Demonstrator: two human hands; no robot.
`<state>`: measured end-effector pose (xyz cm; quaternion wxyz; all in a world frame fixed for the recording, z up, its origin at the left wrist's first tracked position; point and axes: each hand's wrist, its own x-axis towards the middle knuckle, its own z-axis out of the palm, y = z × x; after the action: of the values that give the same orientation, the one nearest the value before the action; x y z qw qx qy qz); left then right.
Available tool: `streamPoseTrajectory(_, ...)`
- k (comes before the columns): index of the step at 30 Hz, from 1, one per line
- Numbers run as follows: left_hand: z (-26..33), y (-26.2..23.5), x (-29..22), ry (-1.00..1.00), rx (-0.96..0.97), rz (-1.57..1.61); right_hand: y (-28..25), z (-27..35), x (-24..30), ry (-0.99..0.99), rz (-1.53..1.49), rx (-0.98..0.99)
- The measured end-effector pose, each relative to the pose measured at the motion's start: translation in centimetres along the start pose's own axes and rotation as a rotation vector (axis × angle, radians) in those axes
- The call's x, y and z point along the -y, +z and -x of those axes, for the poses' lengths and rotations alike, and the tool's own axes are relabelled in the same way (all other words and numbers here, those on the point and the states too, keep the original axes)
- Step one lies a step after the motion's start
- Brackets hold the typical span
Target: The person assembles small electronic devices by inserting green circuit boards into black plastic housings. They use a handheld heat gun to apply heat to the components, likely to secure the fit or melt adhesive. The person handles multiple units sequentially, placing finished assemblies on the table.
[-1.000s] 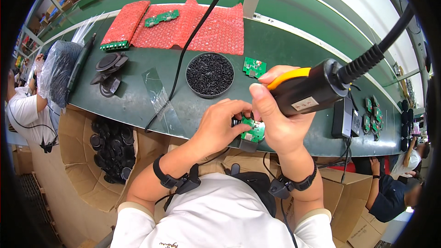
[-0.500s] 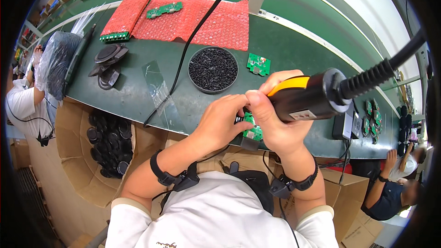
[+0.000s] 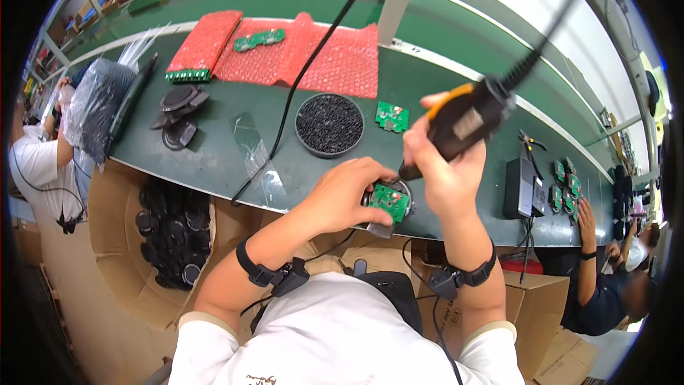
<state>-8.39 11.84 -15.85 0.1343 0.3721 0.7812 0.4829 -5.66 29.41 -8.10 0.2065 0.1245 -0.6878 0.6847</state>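
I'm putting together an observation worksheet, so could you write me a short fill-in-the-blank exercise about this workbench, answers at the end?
1. The person's ____ hand grips the black corded tool.
2. The other hand holds a circuit board coloured ____.
3. The round bowl on the bench is filled with small pieces coloured ____.
4. The cardboard box of round black parts stands to the person's ____.

Missing words: right; green; black; left.
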Motion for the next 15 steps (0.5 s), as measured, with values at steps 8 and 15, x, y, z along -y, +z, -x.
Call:
streamPoseTrajectory(8, 0.0, -0.2, -1.9, 0.044, 0.058, -0.244, -5.3, 0.9, -0.7, -0.222, 0.936, -0.099)
streamPoseTrajectory(15, -1.1, 3.6, -3.2, 0.163, -0.153, 0.091, -8.7, 10.3, 0.6, 0.62, 0.201, 0.116)
